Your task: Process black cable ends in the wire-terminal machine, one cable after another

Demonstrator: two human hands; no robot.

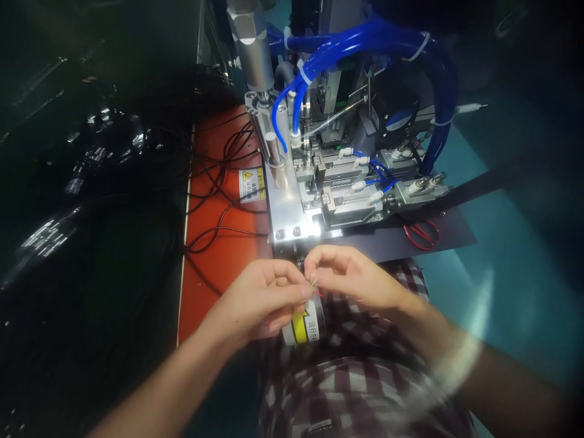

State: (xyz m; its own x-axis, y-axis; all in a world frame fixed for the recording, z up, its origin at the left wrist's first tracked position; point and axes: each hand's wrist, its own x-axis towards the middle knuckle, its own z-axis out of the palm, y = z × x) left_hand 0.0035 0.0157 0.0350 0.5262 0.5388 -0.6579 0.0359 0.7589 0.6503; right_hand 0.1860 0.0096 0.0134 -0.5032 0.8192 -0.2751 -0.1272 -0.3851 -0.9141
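My left hand point(274, 298) is closed in a pinch on thin wires point(313, 282), and a short red end pokes out by the fingertips. Opposite it, my right hand point(349, 274) also pinches at the wires, its thumb and forefinger pressed together. The two sets of fingertips nearly meet, hiding most of the wires. Just beneath them is a round white part bearing a label point(312, 325) with a yellow arrow and printed characters. Both hands are in front of the near end of a silver metal machine block point(289, 207).
Pneumatic cylinders point(349, 204) with white fittings stand beyond my right hand, under a thick bundle of blue tubes point(378, 39). Black cables point(223, 176) trail over the orange-red plate point(205, 316) at left. A red wire loop point(422, 234) lies on a dark plate point(378, 246).
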